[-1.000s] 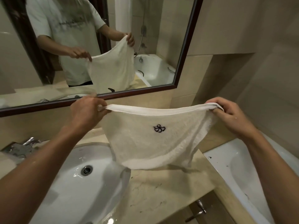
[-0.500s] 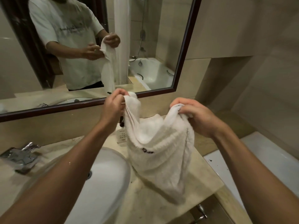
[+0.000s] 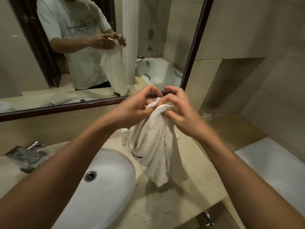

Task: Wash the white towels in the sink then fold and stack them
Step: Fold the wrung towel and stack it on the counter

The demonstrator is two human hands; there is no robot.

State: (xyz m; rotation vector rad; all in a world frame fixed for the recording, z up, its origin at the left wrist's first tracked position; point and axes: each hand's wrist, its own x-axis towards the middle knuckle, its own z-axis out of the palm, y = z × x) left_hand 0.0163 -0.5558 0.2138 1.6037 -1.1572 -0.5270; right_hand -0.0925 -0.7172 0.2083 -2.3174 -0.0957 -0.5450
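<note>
Left hand [image 3: 132, 109] and right hand [image 3: 183, 113] close together in front of the mirror [image 3: 193, 52], each pinching the top edge of the towel [image 3: 153, 146] with curled fingers — corners bunched between them. Towel hanging in loose folds over the counter [image 3: 173, 204], just right of the sink [image 3: 102, 187], its lower end near the stone — contact unclear. Tap [image 3: 28, 154] at far left.

The towel [image 3: 153, 146] is white with a small dark embroidered mark near its hem; the sink [image 3: 105, 182] is glossy white, the tabletop [image 3: 173, 204] beige marble with faint veins, the mirror frame [image 3: 66, 107] dark reddish brown
</note>
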